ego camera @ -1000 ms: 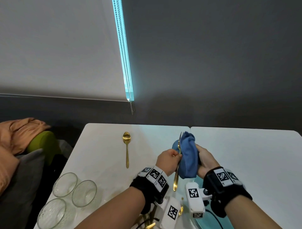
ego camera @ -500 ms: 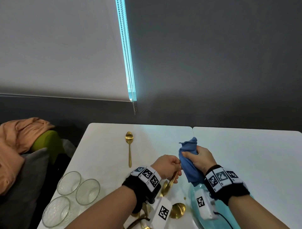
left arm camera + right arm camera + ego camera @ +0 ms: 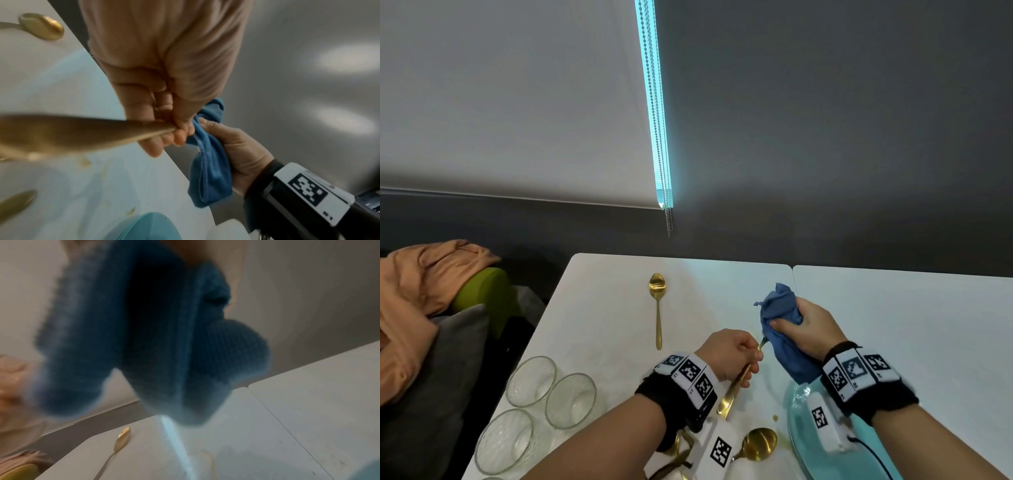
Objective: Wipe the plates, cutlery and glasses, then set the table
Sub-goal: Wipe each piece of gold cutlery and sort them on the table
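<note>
Left hand [image 3: 726, 353]: fingers curled round the handle of a gold metal fork [image 3: 732, 390], held above the white tabletop [image 3: 599, 329]. Right hand [image 3: 804, 329]: fingers clamped on a bunched blue cloth [image 3: 780, 315] wrapped over the fork's head. Gold spoon [image 3: 658, 308] lies beyond; three clear glass bowls [image 3: 530, 380] sit left; turquoise plate [image 3: 801, 442] near edge.

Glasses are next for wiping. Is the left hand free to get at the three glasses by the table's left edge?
Probably not yet: the left hand grips a gold utensil. Nothing stands between it and the glasses, so once the utensil is down the way looks open.
</note>
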### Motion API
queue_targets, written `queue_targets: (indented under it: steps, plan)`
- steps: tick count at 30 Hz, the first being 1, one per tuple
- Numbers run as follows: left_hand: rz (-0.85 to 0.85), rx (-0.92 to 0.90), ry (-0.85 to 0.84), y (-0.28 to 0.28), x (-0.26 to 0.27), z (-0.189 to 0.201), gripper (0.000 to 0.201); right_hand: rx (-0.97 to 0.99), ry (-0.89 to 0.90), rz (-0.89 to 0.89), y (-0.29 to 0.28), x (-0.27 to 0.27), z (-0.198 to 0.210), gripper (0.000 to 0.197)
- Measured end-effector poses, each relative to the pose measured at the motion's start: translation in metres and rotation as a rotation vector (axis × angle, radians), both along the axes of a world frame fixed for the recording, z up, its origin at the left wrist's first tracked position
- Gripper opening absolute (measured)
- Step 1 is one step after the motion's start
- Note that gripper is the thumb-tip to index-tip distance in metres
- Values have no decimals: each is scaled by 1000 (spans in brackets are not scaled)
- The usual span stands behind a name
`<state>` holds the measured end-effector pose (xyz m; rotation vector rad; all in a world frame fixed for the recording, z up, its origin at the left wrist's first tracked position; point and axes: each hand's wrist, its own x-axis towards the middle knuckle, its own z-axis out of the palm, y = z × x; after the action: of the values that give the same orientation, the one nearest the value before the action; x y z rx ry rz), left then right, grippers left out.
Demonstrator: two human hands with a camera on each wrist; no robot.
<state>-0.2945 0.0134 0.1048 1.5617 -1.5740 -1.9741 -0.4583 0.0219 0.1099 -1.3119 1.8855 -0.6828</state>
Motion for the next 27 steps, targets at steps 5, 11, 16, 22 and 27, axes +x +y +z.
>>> queue_targets:
  steps: [5,11,16,22,27]
  plan:
    - [154,-36,-36,-11,5,-4,21,-22,-385,-483,-5,-6,-9,23]
    - [134,-117,-47,-7,-8,-9,28,175,-560,-373,-2,32,-22,27]
    - [126,-85,-13,-5,-9,-14,27,81,-475,-358,-11,24,-22,7]
    - [119,-117,-136,-23,4,-24,28,5,-118,-368,-20,3,-27,30]
    - [228,-243,-453,-71,44,-51,18,-7,-239,-436,-10,-16,-21,28]
